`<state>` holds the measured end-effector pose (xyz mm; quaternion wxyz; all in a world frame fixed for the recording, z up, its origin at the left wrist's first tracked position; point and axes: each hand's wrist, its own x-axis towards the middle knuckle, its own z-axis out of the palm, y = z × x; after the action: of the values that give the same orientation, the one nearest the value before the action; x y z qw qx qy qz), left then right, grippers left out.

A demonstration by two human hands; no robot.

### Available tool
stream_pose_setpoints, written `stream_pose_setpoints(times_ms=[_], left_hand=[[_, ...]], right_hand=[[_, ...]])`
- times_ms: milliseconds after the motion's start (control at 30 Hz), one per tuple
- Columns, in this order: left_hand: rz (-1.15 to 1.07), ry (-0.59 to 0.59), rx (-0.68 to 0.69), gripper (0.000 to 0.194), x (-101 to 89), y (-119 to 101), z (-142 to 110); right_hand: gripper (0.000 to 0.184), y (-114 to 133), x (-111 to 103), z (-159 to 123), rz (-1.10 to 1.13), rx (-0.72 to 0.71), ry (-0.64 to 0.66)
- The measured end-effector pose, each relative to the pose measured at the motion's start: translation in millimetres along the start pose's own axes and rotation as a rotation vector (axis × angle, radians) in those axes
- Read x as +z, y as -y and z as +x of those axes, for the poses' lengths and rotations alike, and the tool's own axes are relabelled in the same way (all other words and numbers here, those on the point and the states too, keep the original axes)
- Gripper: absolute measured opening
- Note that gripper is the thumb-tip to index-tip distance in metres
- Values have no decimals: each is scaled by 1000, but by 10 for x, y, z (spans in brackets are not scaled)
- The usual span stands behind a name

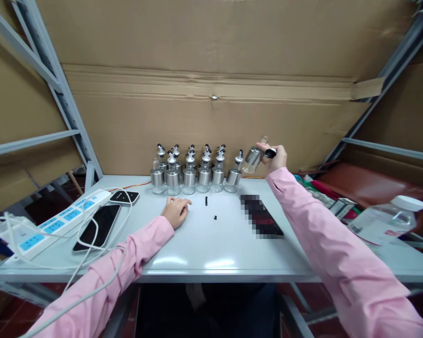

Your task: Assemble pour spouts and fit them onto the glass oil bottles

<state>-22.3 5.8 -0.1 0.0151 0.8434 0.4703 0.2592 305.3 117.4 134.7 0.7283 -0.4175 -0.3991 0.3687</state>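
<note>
Over the back right of the table, my right hand (277, 159) is closed round a glass oil bottle (254, 158) with a metal sleeve. The bottle is tilted and its neck has no spout. A black round piece (270, 153) shows at the same hand; how it is held is unclear. My left hand (176, 212) lies on the tabletop, fingers apart and loosely bent, holding nothing. Several similar oil bottles (189, 177) stand upright in rows behind it, most with pourer spouts. A small black strip (206, 201) and a tiny black piece (215, 217) lie right of my left hand.
On the left are a white power strip (52, 226), a phone (97, 227), a small device with lights (124, 197) and loose white cables. A pixelated dark object (262, 217) lies right of centre. A large clear bottle (384, 224) stands at right. Cardboard (211, 124) closes the back.
</note>
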Motion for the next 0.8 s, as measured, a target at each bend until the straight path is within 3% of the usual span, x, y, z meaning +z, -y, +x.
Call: stream_pose_setpoints(times_ms=[100, 200, 300, 400, 533, 633, 700, 800], left_hand=[[14, 12, -6, 20, -25, -33, -5], [86, 69, -43, 10, -50, -73, -5], [114, 96, -46, 13, -51, -85, 0], [53, 65, -45, 19, -35, -39, 14], [-68, 24, -51, 27, -35, 70, 39], [-71, -61, -52, 39, -56, 116, 35], [-12, -81, -54, 36, -62, 129, 24], [43, -29, -6, 28, -42, 154, 17]], right_hand=[[41, 243, 11, -310, 87, -108, 42], [35, 424, 22, -678, 119, -156, 144], [30, 480, 72, -1058, 185, -91, 211], [28, 394, 160, -1421, 159, 35, 372], [37, 180, 274, -1811, 137, 274, 683], [38, 63, 330, -2000, 91, 418, 816], [38, 20, 350, -2076, 53, 442, 877], [36, -6, 360, -2122, 7, 367, 974]])
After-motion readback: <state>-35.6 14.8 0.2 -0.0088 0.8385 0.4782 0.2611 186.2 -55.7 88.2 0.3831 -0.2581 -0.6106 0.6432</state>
